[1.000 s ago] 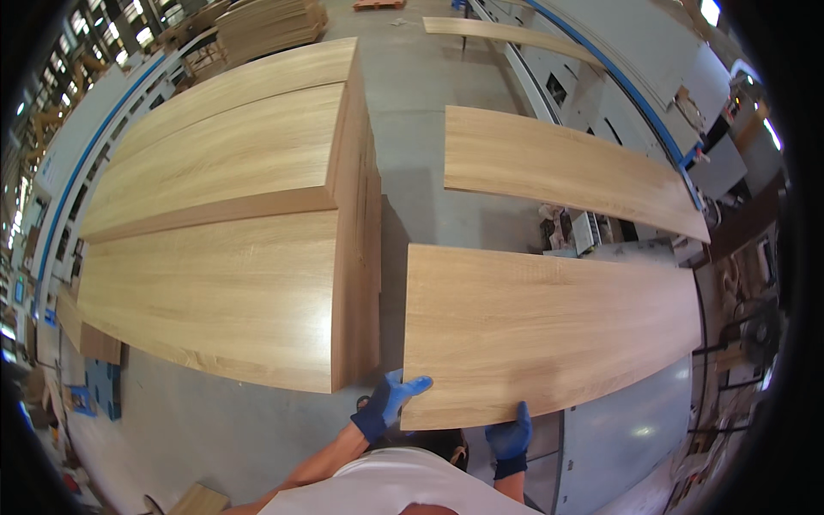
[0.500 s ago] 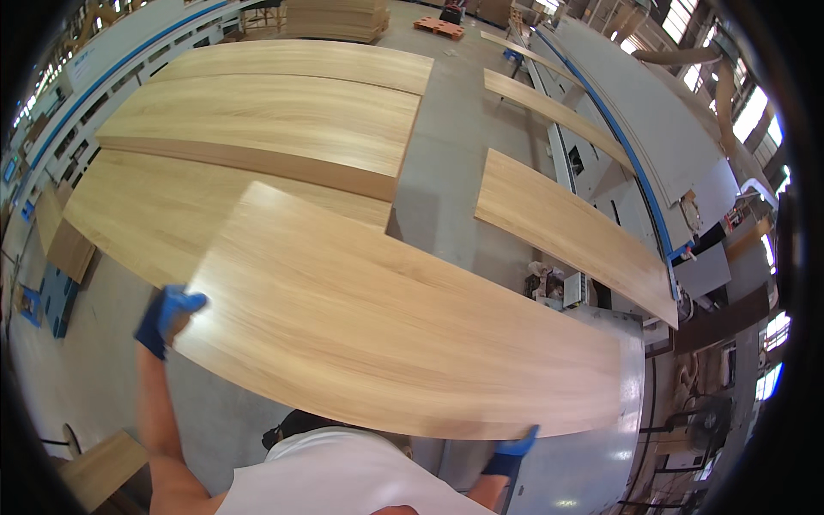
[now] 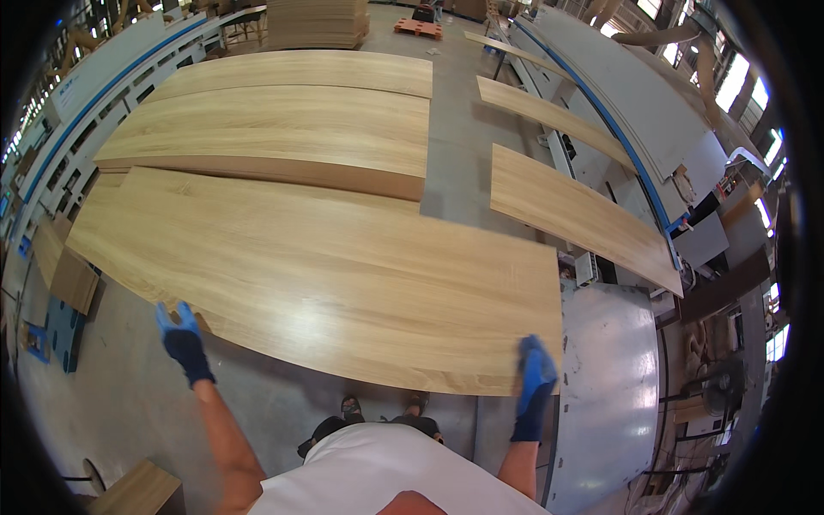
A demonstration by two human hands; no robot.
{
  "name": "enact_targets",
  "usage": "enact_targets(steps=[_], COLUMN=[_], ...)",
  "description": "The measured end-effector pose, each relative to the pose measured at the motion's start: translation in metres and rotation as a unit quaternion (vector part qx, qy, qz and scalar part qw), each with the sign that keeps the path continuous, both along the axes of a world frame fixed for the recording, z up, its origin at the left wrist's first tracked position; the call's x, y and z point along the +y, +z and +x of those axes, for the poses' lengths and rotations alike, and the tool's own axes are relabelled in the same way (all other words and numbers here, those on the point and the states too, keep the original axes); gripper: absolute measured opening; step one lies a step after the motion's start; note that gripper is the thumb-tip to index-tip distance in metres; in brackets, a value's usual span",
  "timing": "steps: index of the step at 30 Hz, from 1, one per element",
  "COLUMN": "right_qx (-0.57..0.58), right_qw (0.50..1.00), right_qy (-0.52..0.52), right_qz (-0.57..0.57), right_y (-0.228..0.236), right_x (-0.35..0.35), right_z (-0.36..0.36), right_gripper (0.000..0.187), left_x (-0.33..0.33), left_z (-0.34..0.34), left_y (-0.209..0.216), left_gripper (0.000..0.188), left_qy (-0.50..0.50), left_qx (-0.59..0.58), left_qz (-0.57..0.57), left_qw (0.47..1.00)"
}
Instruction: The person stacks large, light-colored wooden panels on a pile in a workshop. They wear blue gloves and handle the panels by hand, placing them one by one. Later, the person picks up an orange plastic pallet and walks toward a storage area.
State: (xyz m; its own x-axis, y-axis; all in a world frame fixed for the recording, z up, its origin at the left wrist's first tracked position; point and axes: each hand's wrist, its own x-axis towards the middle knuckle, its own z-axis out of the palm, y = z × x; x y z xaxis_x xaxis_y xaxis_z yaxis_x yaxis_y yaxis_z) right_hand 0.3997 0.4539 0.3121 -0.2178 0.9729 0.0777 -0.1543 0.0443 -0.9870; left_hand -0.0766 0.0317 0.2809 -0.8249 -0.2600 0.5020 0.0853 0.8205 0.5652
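Note:
A long wood-grain panel point(image 3: 343, 283) lies across the near stack at the left, its right end close beside a metal table. My left hand point(image 3: 182, 336), in a blue glove with a dark cuff, is at the panel's near edge toward its left end. Its fingers are spread and grip nothing. My right hand point(image 3: 536, 378), gloved the same way and slightly blurred, lies over the panel's near right corner with its fingers stretched forward. Behind the panel rises a taller stack of similar panels point(image 3: 283, 129).
The bare metal table point(image 3: 605, 369) stands at my right. Beyond it, wood-grain panels point(image 3: 575, 210) rest along a white machine with a blue strip point(image 3: 592, 103). Another machine point(image 3: 112, 81) runs along the left. An orange pallet point(image 3: 419, 29) sits on the floor far ahead.
The panel has shifted left, off the metal table and down over the near stack. My left hand has come off its left end, and my right hand has moved forward onto its corner.

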Motion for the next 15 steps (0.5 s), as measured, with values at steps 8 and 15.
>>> enact_targets(steps=[8,15], right_qx=[-0.261,-0.214], right_qw=[0.964,0.951], right_qy=[0.05,0.174], right_qz=[-0.016,-0.138], right_y=[-0.001,-0.003], right_x=[0.056,0.033], right_z=[0.015,-0.041], right_gripper=[0.037,0.038], left_x=[0.069,0.054], left_z=[0.049,-0.015], left_y=[-0.022,-0.038], left_gripper=[0.064,0.059], left_qy=[0.062,0.074], left_qx=[0.013,0.051], left_qz=[0.173,0.185], left_qw=[0.983,0.979])
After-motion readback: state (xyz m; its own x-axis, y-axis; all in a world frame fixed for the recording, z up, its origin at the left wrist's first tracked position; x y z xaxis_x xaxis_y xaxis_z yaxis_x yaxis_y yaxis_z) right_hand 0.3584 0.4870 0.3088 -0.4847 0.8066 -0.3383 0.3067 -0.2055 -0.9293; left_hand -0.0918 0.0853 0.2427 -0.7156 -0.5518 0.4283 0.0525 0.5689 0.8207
